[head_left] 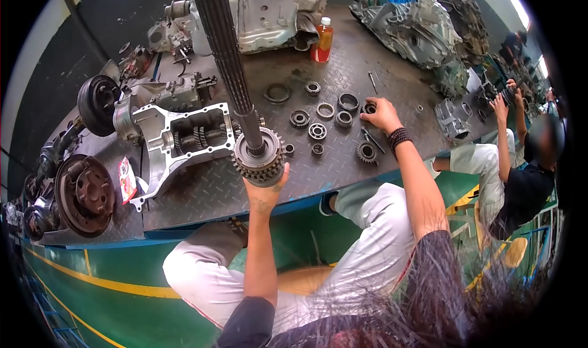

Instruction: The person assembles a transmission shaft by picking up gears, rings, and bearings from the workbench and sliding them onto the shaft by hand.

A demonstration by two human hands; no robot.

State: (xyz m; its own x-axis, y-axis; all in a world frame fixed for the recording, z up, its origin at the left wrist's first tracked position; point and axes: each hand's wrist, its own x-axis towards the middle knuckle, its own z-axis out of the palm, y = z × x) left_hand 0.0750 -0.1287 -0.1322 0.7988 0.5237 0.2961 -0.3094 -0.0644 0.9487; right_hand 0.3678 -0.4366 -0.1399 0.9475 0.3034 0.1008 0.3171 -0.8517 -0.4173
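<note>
My left hand (267, 193) is wrapped round the underside of a gear on a long splined transmission shaft (236, 60), which stands upright and tilts toward the top left. The toothed gear (259, 158) sits at the shaft's lower end. Over the table, my right hand (384, 116) pinches a small dark gear ring (369, 108); whether it is off the surface I cannot tell. Around it lie a ball bearing (317, 131), a synchronizer ring (325, 110), a gear (367, 153) and several other rings. A thin dark tool (373, 140) lies just below my right hand.
On the metal table (202, 201) an opened gearbox housing (184, 140) lies left of the shaft. Large casings (269, 17) stand behind, beside a drink bottle (323, 40). Brake drums (84, 195) are at the left edge. A co-worker (520, 164) handles parts at the right.
</note>
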